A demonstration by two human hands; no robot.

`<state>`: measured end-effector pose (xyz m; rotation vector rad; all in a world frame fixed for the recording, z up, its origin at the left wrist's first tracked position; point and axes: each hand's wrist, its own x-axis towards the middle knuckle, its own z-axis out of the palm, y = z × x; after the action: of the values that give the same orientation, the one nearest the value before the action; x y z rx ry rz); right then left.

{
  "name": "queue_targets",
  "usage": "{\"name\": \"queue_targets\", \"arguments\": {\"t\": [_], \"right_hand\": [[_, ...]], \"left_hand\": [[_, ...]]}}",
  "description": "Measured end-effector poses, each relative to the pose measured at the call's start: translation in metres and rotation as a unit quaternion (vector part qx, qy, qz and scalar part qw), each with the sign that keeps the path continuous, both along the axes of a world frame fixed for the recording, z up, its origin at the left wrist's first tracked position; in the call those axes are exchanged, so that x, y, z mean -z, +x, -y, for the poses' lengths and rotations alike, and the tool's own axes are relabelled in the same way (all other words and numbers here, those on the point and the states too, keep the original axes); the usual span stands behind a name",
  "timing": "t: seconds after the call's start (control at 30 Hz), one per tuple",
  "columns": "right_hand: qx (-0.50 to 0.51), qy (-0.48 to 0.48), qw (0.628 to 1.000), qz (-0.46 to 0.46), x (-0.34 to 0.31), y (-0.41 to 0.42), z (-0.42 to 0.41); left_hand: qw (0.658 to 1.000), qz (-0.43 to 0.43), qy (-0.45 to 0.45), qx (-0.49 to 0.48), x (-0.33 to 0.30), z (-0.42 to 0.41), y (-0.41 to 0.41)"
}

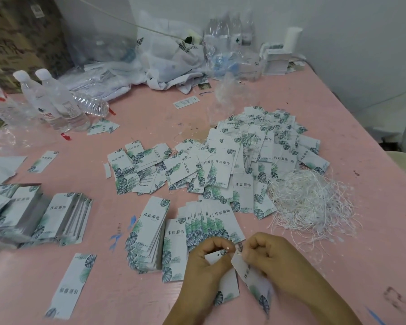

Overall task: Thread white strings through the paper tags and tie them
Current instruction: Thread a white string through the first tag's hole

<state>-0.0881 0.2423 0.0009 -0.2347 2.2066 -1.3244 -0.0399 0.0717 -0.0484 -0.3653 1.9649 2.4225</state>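
Two paper tags are held low in the middle, just above the pink worktop [150, 118]. The left tag [229, 283] sits in the left hand [205, 261], whose fingers [217, 245] curl around its top end and pinch it near the small punched hole. The right tag [256, 281] hangs down from the right hand [271, 256], and its fingers pinch the top corner. The two tag tops touch between the hands. A string may be there, but it is too thin and blurry to see.

Just beyond the hands lie neat stacks of tags [174, 233] with green leaf prints. Farther back is a big loose heap of tags [239, 158]. To the right of that heap is a tangled pile of white strings [312, 200]. More tag stacks [40, 214] sit at the left edge and are partly cut off. One single tag [72, 285] lies flat on the near left.

At the back left stand water bottles [54, 102], and plastic bags [171, 57] are bunched at the far end. Their insides are hard to make out.
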Motion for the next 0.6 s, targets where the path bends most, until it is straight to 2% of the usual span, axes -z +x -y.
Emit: {"name": "queue_targets", "arguments": {"t": [0.1,0.2,0.23,0.27,0.3,0.33,0.4,0.43,0.5,0.6], "right_hand": [[0.085,-0.127,0.981,0.117,0.006,0.0,-0.009],[0.21,-0.294,0.903,0.234,0.013,-0.001,-0.014],[0.238,-0.335,0.878,0.247,0.013,0.0,-0.013],[0.254,-0.354,0.867,0.24,0.011,0.0,-0.01],[0.254,-0.349,0.876,0.214,0.007,0.001,-0.006],[0.24,-0.32,0.901,0.167,0.003,0.003,0.0],[0.198,-0.202,0.958,0.036,-0.004,0.01,0.014],[0.176,-0.139,0.974,-0.031,-0.004,0.013,0.019],[0.135,-0.054,0.981,-0.126,-0.003,0.017,0.029],[0.11,0.004,0.98,-0.165,-0.001,0.02,0.036]], "left_hand": [[0.994,0.029,0.094,-0.046,-0.004,0.0,-0.001],[0.981,0.051,0.172,-0.071,-0.008,0.0,-0.002],[0.98,0.054,0.178,-0.076,-0.01,0.0,-0.003],[0.979,0.056,0.178,-0.082,-0.011,-0.001,-0.003],[0.979,0.057,0.174,-0.086,-0.011,-0.003,-0.004],[0.98,0.058,0.171,-0.088,-0.013,-0.004,-0.004],[0.981,0.057,0.165,-0.086,-0.014,-0.005,-0.003],[0.982,0.056,0.162,-0.083,-0.014,-0.005,-0.003],[0.983,0.053,0.152,-0.085,-0.015,-0.004,-0.003],[0.987,0.042,0.12,-0.1,-0.015,-0.005,-0.003]]}}
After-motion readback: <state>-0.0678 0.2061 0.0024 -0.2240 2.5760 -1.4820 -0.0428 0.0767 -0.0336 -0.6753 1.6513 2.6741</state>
